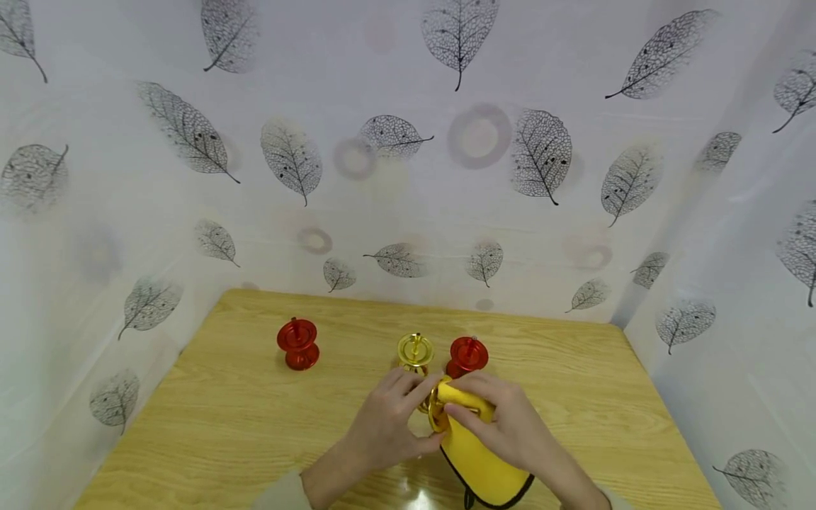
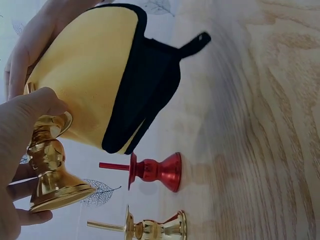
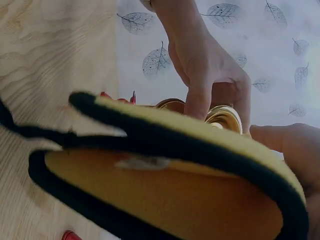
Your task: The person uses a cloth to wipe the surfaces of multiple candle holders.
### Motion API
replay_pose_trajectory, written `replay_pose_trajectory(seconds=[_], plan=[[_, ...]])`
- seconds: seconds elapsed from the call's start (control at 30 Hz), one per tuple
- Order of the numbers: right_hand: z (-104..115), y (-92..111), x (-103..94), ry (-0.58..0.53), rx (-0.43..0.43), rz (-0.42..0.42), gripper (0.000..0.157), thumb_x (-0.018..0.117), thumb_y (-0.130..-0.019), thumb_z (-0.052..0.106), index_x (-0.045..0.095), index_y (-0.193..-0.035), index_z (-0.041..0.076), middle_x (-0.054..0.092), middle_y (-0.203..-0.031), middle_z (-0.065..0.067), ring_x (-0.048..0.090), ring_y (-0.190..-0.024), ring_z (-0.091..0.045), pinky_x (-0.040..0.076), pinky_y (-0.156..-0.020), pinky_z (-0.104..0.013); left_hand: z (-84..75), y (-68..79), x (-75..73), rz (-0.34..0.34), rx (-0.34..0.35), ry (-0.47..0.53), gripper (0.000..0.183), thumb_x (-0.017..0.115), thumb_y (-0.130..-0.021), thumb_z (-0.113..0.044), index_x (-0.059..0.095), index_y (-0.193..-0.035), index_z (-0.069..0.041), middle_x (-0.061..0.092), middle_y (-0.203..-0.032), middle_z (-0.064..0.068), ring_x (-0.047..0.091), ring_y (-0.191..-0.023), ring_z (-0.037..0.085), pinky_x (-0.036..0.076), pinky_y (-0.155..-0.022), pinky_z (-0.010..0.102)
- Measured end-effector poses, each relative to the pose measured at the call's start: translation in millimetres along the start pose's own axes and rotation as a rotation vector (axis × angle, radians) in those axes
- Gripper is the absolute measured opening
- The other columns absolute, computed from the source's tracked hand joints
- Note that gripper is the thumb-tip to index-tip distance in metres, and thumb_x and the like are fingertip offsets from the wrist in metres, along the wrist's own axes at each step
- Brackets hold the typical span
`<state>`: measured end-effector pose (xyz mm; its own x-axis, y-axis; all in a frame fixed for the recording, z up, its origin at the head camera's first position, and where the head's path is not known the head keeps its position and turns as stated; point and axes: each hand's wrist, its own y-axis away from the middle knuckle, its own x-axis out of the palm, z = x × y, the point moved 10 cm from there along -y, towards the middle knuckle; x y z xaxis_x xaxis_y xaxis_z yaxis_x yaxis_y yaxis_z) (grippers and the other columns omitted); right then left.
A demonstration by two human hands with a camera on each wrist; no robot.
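My left hand (image 1: 385, 421) holds a shiny gold candle holder (image 2: 49, 157) tilted above the table, its fingers along the foot and its thumb near the dish. A folded yellow cloth (image 1: 474, 460) with black edging and a small black loop is in my right hand (image 1: 506, 425). That hand pinches the cloth against the candle holder's dish end. In the right wrist view the cloth's black-edged fold hides most of the holder; only gold rims show beside the left fingers. Whether the cloth is a flat piece or a mitt, I cannot tell.
Just beyond my hands stand another gold candle holder (image 1: 415, 350) and a red candle holder (image 1: 468, 353), both with an upright spike. A second red candle holder (image 1: 298, 340) stands at the left. Leaf-patterned white sheeting (image 1: 395, 191) surrounds the wooden table (image 1: 255, 425).
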<state>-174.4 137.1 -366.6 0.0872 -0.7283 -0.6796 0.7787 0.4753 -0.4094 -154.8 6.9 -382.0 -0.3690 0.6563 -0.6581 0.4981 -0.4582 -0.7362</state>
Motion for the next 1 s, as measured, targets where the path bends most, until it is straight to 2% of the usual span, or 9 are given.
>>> replay_pose_trajectory(seconds=[0.13, 0.23, 0.43, 0.6, 0.77, 0.9, 1.0], plan=[[-11, 3, 1.5, -0.062, 0.094, 0.022, 0.021, 0.077, -0.098, 0.021, 0.076, -0.118, 0.015, 0.078, -0.109, 0.002, 0.069, -0.089, 0.0, 0.062, -0.074, -0.023, 0.3, 0.5, 0.5, -0.008, -0.003, -0.01, 0.084, 0.101, -0.061, -0.041, 0.07, -0.131, -0.007, 0.069, -0.101, -0.001, 0.061, -0.089, 0.011, 0.056, -0.08, 0.023], [-13, 4, 1.2, -0.066, 0.106, 0.006, 0.018, 0.077, -0.098, 0.02, 0.077, -0.115, 0.017, 0.078, -0.109, 0.003, 0.07, -0.091, -0.001, 0.062, -0.076, -0.023, 0.3, 0.5, 1.7, -0.012, -0.001, -0.026, 0.084, 0.101, -0.061, -0.042, 0.07, -0.132, -0.008, 0.069, -0.1, -0.001, 0.062, -0.089, 0.012, 0.057, -0.081, 0.025], [3, 4, 1.7, 0.049, -0.046, -0.064, 0.016, 0.082, -0.091, 0.013, 0.08, -0.106, 0.018, 0.077, -0.107, 0.005, 0.073, -0.093, -0.008, 0.063, -0.077, -0.024, 0.5, 0.2, 3.9, -0.01, -0.001, -0.058, 0.087, 0.102, -0.055, -0.043, 0.072, -0.129, -0.009, 0.069, -0.099, -0.002, 0.064, -0.09, 0.012, 0.058, -0.084, 0.029], [12, 6, 1.8, 0.099, -0.142, -0.093, 0.021, 0.084, -0.088, 0.008, 0.079, -0.106, 0.016, 0.076, -0.106, 0.005, 0.074, -0.091, -0.009, 0.061, -0.08, -0.018, 2.8, 0.1, 2.9, 0.001, -0.027, -0.041, 0.089, 0.103, -0.053, -0.042, 0.072, -0.13, -0.01, 0.069, -0.099, -0.002, 0.064, -0.09, 0.013, 0.059, -0.083, 0.027], [15, 9, -7.1, 0.059, -0.188, -0.142, 0.026, 0.083, -0.086, 0.003, 0.078, -0.108, 0.014, 0.078, -0.105, 0.001, 0.075, -0.091, -0.012, 0.058, -0.085, -0.012, 5.0, 1.3, 0.4, -0.007, -0.036, 0.003, 0.088, 0.101, -0.056, -0.04, 0.07, -0.133, -0.01, 0.069, -0.098, -0.002, 0.064, -0.089, 0.011, 0.058, -0.08, 0.023], [17, 11, -16.7, -0.011, -0.223, -0.186, 0.033, 0.083, -0.082, -0.005, 0.078, -0.109, 0.012, 0.079, -0.103, -0.005, 0.076, -0.09, -0.014, 0.059, -0.082, -0.013, 7.1, 2.4, -1.2, -0.015, -0.036, 0.01, 0.089, 0.099, -0.057, -0.039, 0.069, -0.135, -0.01, 0.068, -0.098, -0.003, 0.063, -0.087, 0.01, 0.057, -0.078, 0.021], [16, 13, -22.2, -0.051, -0.228, -0.196, 0.036, 0.083, -0.081, -0.009, 0.077, -0.109, 0.012, 0.08, -0.102, -0.007, 0.075, -0.088, -0.013, 0.059, -0.075, -0.012, 10.6, 3.3, -1.6, 0.006, -0.063, 0.015, 0.088, 0.098, -0.059, -0.039, 0.068, -0.137, -0.011, 0.069, -0.1, -0.004, 0.062, -0.087, 0.009, 0.056, -0.076, 0.02]])
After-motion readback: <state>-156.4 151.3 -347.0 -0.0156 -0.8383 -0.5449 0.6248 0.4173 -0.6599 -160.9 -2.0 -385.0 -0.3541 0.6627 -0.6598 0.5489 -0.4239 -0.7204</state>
